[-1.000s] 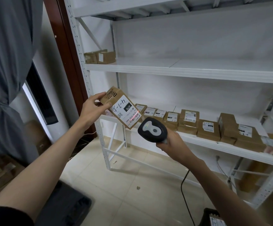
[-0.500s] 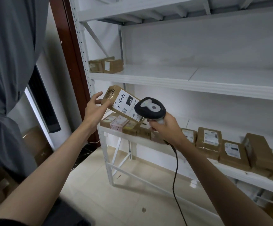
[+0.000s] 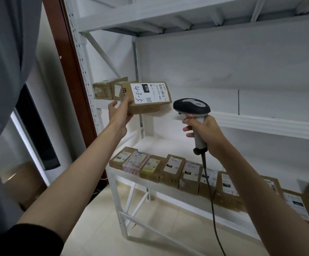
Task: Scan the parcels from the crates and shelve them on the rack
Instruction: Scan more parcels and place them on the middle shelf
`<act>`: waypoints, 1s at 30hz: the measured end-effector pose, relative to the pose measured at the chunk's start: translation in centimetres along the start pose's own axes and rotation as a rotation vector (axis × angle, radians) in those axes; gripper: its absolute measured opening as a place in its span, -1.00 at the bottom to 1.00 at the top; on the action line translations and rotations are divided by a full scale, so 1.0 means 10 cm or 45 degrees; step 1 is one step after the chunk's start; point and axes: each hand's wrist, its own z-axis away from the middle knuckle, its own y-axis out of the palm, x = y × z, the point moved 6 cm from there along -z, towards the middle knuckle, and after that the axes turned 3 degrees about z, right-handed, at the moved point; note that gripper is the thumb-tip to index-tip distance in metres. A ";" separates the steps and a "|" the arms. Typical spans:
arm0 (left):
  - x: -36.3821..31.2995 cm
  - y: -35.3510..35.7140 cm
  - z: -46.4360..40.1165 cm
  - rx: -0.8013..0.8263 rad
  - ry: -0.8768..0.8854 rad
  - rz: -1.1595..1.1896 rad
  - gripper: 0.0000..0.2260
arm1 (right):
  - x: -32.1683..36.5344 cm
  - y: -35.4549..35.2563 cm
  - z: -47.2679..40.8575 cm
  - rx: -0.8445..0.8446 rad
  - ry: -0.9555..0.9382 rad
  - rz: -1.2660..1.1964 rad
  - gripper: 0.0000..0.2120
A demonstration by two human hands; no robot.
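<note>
White rack point(image 3: 260, 122), parcel point(image 3: 146, 97) label (070, 4-3-5)

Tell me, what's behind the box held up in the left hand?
Behind the held box, two brown parcels sit on the rack's middle shelf. The box covers part of the nearer one.

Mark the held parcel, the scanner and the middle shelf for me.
parcel point(image 3: 148, 105), head view, on its brown side face below the label.
scanner point(image 3: 191, 106), head view, on its dark head.
middle shelf point(image 3: 260, 124), head view, on its white front edge.
</note>
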 end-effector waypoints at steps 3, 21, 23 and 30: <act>0.02 0.30 -0.20 -0.035 -0.076 0.114 -0.41 | -0.12 0.03 -0.20 -0.059 0.004 -0.063 -0.80; 0.25 0.77 -0.87 -0.367 0.025 -0.204 -0.18 | -0.40 0.07 -1.00 0.140 -0.032 -0.213 -0.71; 0.06 0.76 -0.79 -0.410 0.644 -0.693 -0.34 | -0.46 0.05 -1.04 0.142 -0.025 -0.221 -0.71; 0.20 1.11 -0.87 -0.009 1.150 -1.839 -0.66 | -0.60 0.07 -1.16 0.171 -0.009 -0.238 -0.75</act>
